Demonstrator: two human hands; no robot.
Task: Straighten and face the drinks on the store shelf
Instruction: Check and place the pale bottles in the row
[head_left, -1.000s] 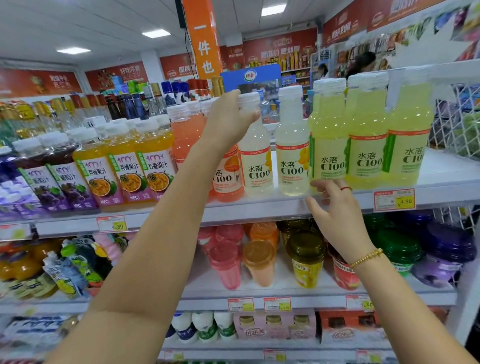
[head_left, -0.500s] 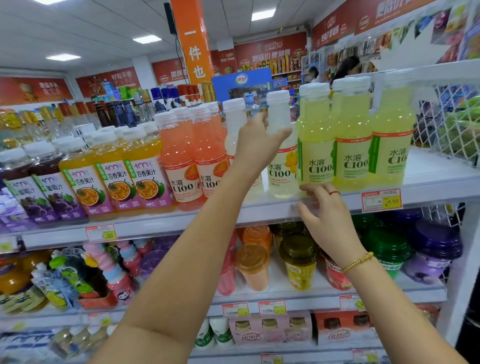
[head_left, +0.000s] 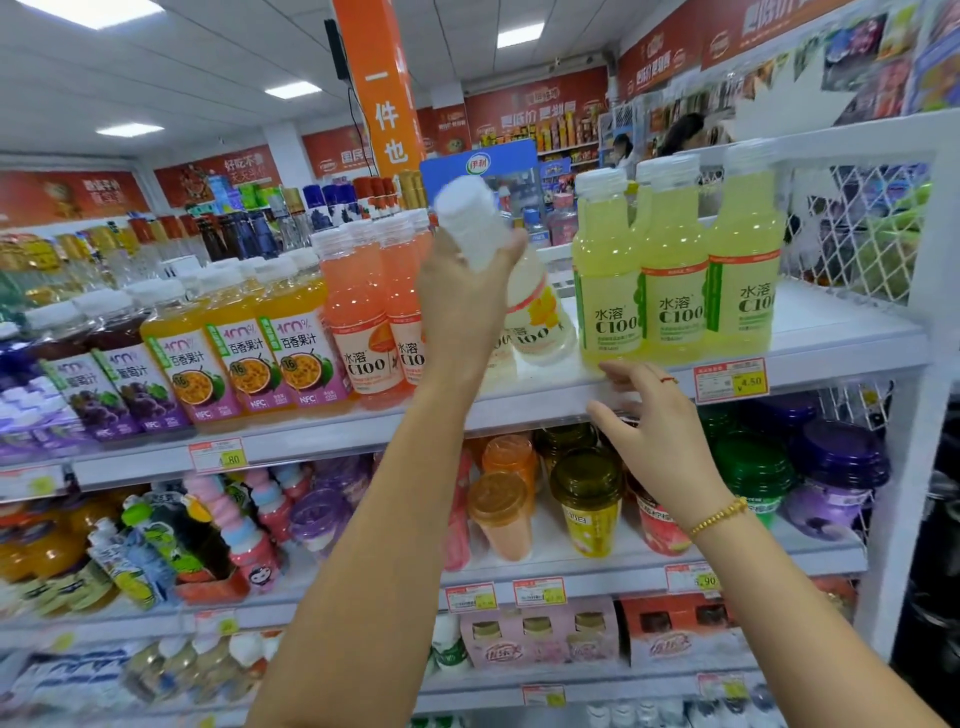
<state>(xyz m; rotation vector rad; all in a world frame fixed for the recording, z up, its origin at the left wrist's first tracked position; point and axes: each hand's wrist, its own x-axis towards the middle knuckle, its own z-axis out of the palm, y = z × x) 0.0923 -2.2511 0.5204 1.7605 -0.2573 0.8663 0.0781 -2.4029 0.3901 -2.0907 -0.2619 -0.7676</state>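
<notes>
Left grip (head_left: 467, 312) curled round tilted pale bottle (head_left: 540, 317); right grip (head_left: 660, 447) open, holding nothing.
Your green bottles (head_left: 675, 270) face front; seat the pale one upright, label out.

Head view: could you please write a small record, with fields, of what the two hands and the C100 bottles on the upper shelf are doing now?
left hand: grips the pale bottle just below its cap
pale bottle: tilted, cap leaning left toward the camera; whether its base touches the shelf cannot be told
right hand: open, fingers at the shelf's front edge, holding nothing
yellow-green bottles: three in front, upright, labels forward
pink bottles: upright, left of the pale bottle
</notes>
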